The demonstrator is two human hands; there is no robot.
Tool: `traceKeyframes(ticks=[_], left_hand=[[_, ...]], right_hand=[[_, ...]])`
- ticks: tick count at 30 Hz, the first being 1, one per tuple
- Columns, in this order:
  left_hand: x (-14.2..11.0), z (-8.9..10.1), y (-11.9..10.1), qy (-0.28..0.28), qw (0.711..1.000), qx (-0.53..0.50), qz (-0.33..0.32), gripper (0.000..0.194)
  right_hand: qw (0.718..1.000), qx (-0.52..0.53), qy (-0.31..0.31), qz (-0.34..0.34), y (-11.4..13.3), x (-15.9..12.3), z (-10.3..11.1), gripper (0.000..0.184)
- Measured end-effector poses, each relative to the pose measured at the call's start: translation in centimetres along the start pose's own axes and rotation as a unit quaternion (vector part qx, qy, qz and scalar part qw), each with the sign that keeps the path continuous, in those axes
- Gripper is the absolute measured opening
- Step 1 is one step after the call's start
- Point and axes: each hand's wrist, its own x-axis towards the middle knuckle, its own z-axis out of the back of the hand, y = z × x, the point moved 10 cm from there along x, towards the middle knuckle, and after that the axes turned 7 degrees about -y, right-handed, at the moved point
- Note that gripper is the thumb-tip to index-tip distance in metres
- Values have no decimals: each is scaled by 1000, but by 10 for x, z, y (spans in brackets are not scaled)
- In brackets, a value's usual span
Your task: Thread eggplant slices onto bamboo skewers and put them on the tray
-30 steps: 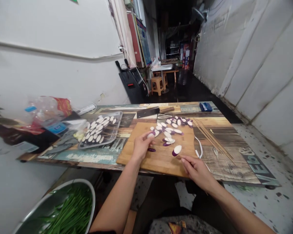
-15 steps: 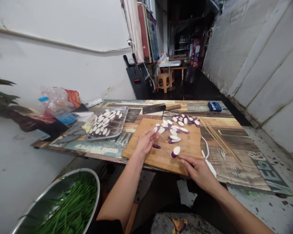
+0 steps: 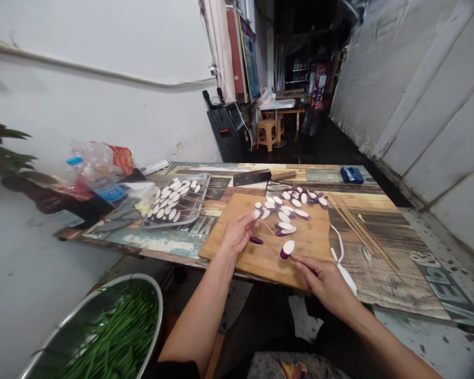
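Note:
My right hand (image 3: 322,279) is closed around the end of a thin bamboo skewer, above the near edge of the wooden cutting board (image 3: 245,260). An eggplant slice (image 3: 288,247), white with purple skin, is threaded on that skewer close to my fingers. The skewer's thin far part (image 3: 268,227) points towards my left hand (image 3: 240,231), whose fingertips pinch another eggplant slice (image 3: 257,214). More cut eggplant slices (image 3: 300,213) lie loosely grouped across the back of the board. One small purple piece (image 3: 256,240) rests beside my left hand.
A clear tray (image 3: 177,223) of skewered slices stands at the left. Behind the board lies a cleaver (image 3: 253,178). Loose skewers (image 3: 363,234) and a blue box (image 3: 351,175) are at the right. A metal basin (image 3: 158,295) holding green stalks (image 3: 118,331) sits below the table, front left.
The view has shifted slightly, so the scene sits a little further right. Both hands keep their grips, and the skewered slice stays close to my right fingers.

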Motion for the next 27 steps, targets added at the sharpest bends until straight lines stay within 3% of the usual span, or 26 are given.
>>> traceKeyframes(ticks=[27], left_hand=[[-3,3,-3,-18,999,3,-28,13]], right_hand=[[999,-13,-18,36,7,1,3,33]])
